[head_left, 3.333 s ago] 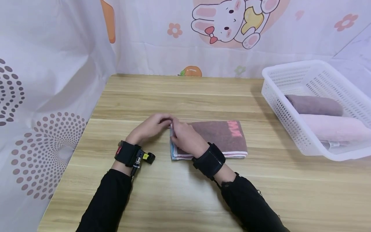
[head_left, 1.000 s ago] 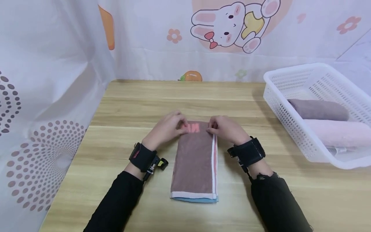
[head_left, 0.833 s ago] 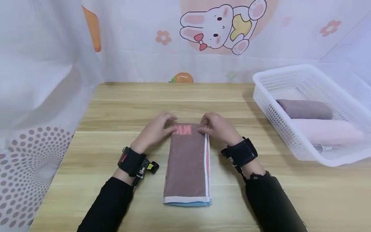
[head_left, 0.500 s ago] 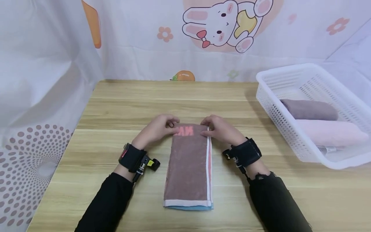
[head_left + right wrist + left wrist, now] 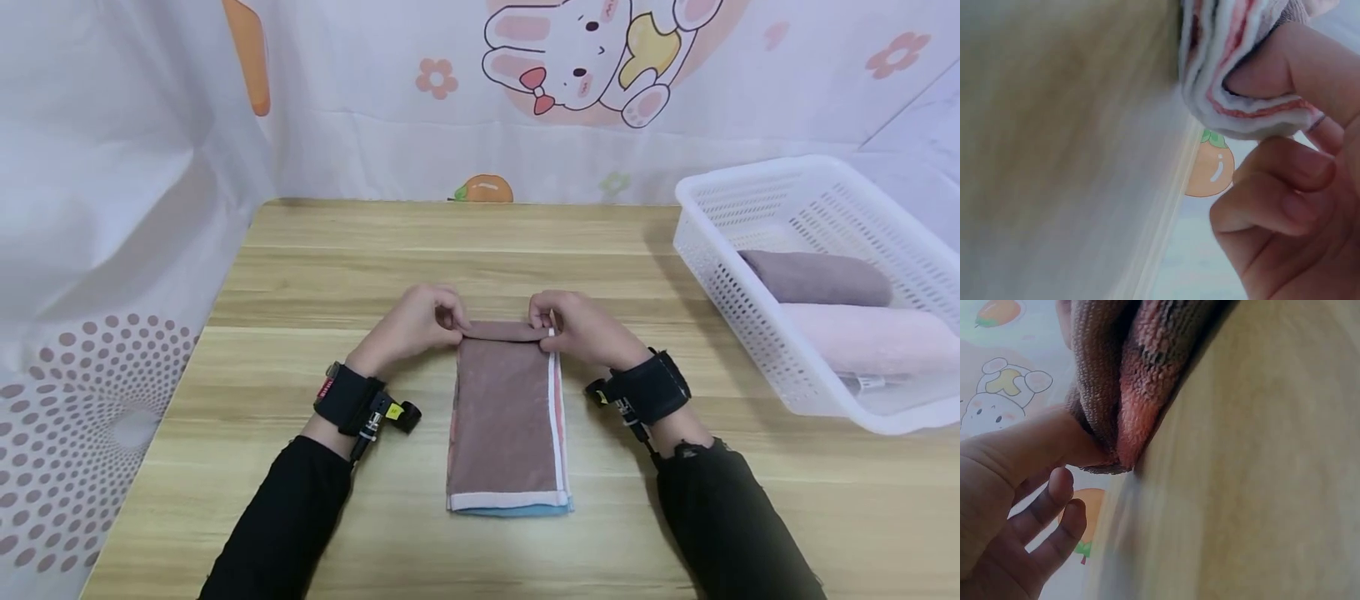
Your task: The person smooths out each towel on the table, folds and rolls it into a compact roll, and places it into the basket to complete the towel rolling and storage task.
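Note:
A folded brown towel [image 5: 506, 417] with white edging lies lengthwise on the wooden table, a blue layer showing under its near end. Its far end is turned over into a narrow roll. My left hand [image 5: 423, 321] pinches the left end of that roll; in the left wrist view the thumb presses into the brown and pink terry cloth [image 5: 1138, 419]. At the right end, my right hand [image 5: 581, 325] grips the roll, and the right wrist view shows the thumb tucked inside the curled white and pink layers [image 5: 1235, 119]. The pink lettering is hidden in the fold.
A white perforated basket [image 5: 701, 225] stands at the right of the table, holding a rolled grey-brown towel [image 5: 821, 277] and a rolled pink towel [image 5: 877, 342]. Behind the table hangs a printed curtain [image 5: 360, 108]. The wooden tabletop [image 5: 337, 258] surrounds the towel.
The towel was turned from crosswise to lengthwise. Both hands then took its far corners and have rolled that end toward the body, covering the pink lettering.

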Action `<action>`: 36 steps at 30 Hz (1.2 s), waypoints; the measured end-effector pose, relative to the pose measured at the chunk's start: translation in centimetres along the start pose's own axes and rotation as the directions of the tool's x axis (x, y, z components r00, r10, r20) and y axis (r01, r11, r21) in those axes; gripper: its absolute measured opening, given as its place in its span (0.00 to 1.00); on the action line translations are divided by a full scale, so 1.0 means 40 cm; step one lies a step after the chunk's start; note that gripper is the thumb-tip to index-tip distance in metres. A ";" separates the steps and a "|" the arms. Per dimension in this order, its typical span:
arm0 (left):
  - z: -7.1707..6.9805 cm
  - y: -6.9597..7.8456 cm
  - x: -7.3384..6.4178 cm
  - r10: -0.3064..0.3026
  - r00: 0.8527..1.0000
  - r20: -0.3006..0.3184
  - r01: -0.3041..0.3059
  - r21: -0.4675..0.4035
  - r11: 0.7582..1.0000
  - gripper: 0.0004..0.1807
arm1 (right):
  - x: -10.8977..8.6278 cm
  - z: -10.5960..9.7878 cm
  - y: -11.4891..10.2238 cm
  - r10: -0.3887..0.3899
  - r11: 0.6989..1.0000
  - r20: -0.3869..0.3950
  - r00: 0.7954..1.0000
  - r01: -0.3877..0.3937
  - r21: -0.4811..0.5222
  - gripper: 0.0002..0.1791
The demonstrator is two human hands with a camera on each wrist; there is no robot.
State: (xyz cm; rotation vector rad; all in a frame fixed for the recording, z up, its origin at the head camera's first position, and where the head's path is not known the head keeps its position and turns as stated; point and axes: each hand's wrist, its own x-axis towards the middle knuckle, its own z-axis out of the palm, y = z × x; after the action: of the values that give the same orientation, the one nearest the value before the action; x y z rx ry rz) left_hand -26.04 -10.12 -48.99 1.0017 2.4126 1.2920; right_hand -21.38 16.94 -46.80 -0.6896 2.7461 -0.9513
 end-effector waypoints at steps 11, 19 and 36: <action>-0.011 0.036 0.008 0.010 0.989 0.150 -0.046 0.240 0.970 0.11 | -0.013 -0.032 0.005 -0.046 0.997 0.061 0.997 0.050 -0.057 0.12; -0.024 0.061 -0.008 -0.090 0.967 0.240 0.041 0.202 0.978 0.10 | -0.039 -0.058 0.001 0.018 1.000 0.169 0.985 -0.017 -0.006 0.09; 0.001 0.063 -0.019 -0.042 0.966 0.255 -0.024 0.251 0.968 0.13 | -0.037 -0.031 -0.037 -0.014 0.985 0.117 0.993 0.034 -0.170 0.05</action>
State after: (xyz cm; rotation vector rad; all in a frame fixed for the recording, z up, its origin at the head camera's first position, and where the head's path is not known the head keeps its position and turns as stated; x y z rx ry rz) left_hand -24.29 -9.66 -47.08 1.1430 2.4092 0.8031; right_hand -19.87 17.27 -44.92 -0.7801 2.7443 -0.6618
